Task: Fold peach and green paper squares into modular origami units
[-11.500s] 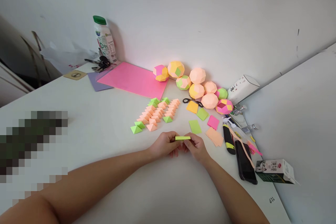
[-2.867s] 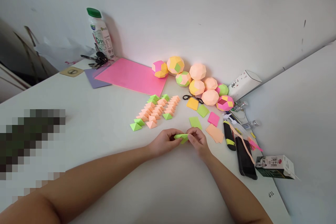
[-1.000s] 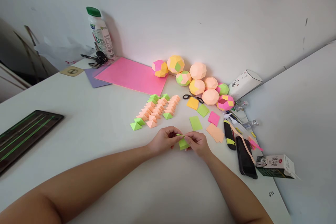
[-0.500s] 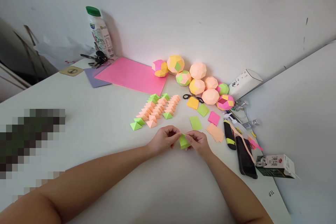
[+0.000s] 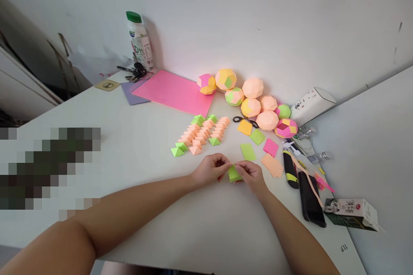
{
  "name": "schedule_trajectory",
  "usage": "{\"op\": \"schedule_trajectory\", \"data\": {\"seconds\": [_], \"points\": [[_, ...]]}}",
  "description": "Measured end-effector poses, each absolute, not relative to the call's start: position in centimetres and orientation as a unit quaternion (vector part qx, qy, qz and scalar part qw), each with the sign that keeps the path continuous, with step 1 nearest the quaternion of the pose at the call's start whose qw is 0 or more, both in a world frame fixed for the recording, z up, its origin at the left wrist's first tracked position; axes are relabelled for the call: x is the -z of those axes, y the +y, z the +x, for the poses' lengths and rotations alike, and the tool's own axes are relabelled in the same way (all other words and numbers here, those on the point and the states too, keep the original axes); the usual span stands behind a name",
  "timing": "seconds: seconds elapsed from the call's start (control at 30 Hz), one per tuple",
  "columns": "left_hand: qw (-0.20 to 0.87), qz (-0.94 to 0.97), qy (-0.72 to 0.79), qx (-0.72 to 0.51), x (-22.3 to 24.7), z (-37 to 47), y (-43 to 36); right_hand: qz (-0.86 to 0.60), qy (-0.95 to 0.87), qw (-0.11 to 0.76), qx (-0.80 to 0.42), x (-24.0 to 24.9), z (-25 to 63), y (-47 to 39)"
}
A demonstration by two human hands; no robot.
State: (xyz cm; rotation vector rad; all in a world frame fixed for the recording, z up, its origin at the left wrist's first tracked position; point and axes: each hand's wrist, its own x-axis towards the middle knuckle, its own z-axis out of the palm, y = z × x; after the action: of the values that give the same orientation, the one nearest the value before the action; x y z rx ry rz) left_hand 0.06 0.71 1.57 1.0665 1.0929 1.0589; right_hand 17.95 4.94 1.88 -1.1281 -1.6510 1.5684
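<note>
A piece of green paper (image 5: 234, 173) is pinched between my two hands above the near part of the table. My left hand (image 5: 211, 171) is closed on its left edge, thumb and fingers together. On the other side, my right hand (image 5: 251, 175) grips the upper right of the same paper. Fingers cover part of it, so its exact folds are hard to see. Just beyond lie rows of folded peach paper pieces (image 5: 200, 134), with green folded pieces (image 5: 177, 151) at their ends. A green paper sheet (image 5: 248, 151) and peach paper sheets (image 5: 272, 165) lie near my right hand.
Several faceted paper balls (image 5: 253, 88) sit along the wall, with black scissors (image 5: 245, 120) before them. A pink sheet (image 5: 176, 91), keys (image 5: 138, 70) and a bottle (image 5: 141, 45) are farther left. At right are a cutter (image 5: 291, 169), a phone (image 5: 311, 197) and a carton (image 5: 351, 213).
The whole scene has shifted rightward in view, and the table's near edge now shows at the bottom. Both hands keep hold of the green paper in nearly the same pose.
</note>
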Motion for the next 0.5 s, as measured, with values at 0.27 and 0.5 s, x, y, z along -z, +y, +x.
{"op": "schedule_trajectory", "data": {"seconds": [0.27, 0.5], "points": [[0.611, 0.46, 0.45, -0.462, -1.77, 0.1, 0.81, -0.423, -0.634, 0.294, -0.577, -1.19, 18.38, 5.3], [0.626, 0.447, 0.446, -0.457, -2.12, -0.04, 0.87, -0.415, -0.643, 0.294, -0.572, -1.08, 18.48, 5.4]]}}
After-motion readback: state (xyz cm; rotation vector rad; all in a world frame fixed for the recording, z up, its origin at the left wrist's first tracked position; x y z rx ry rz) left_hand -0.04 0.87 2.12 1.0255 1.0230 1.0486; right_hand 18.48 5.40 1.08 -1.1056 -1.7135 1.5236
